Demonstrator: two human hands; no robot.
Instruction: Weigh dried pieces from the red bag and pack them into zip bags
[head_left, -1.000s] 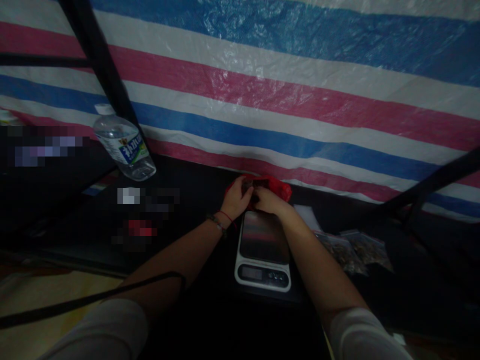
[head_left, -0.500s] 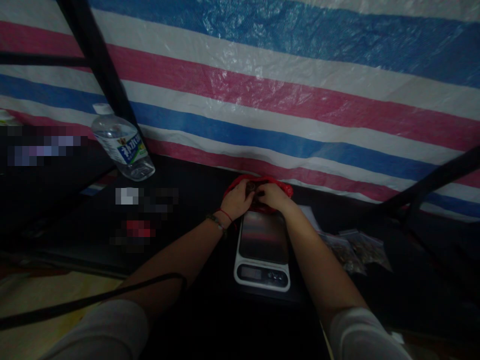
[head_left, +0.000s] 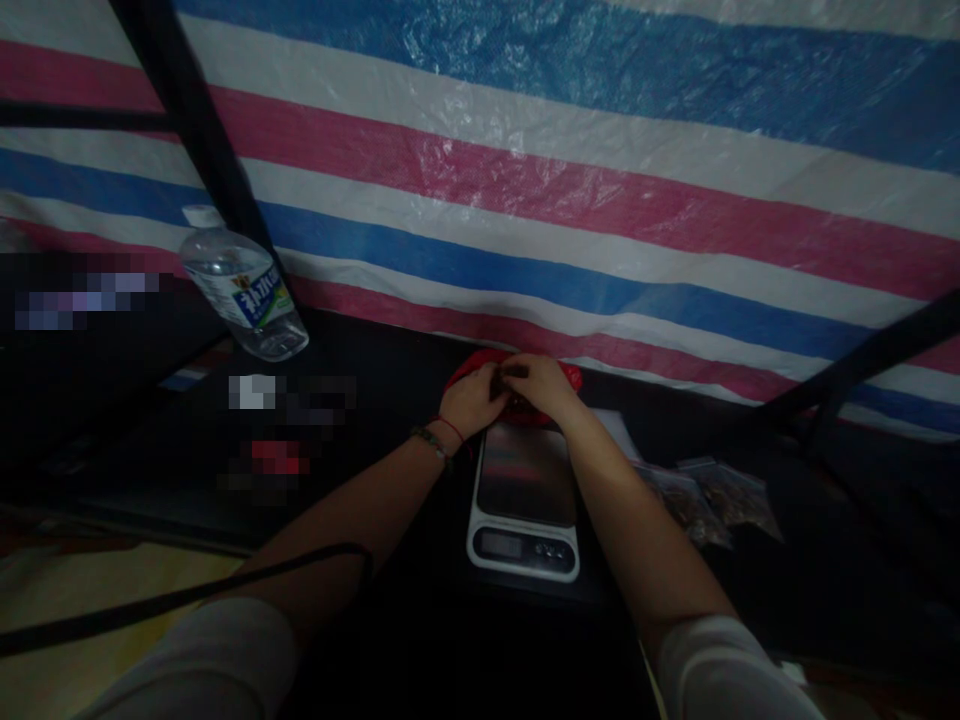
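Note:
A red plastic bag (head_left: 574, 378) with dark brown contents lies at the back of the kitchen scale. Over its left side, my left hand (head_left: 471, 396) is closed, fingers bent around something dark that I cannot make out. My right hand (head_left: 546, 384) reaches over the bag from the right, its fingertips pinched together close to the left fingers. What sits between those fingertips is too small and dark to name. The white kitchen scale (head_left: 525, 490) stands between my forearms, with its dark plate toward the bag and its display toward me.
Clear zip bags (head_left: 739, 497) of brown pieces lie right of my right forearm, near a white sheet (head_left: 611, 428). A clear plastic bottle (head_left: 251, 295) stands at the back left beside a black metal post (head_left: 199, 130). Striped plastic sheeting (head_left: 525, 180) hangs behind the black tabletop (head_left: 375, 355).
My right hand has shifted slightly up and left over the red bag, its fingertips lifting toward my left hand. The left hand has barely moved.

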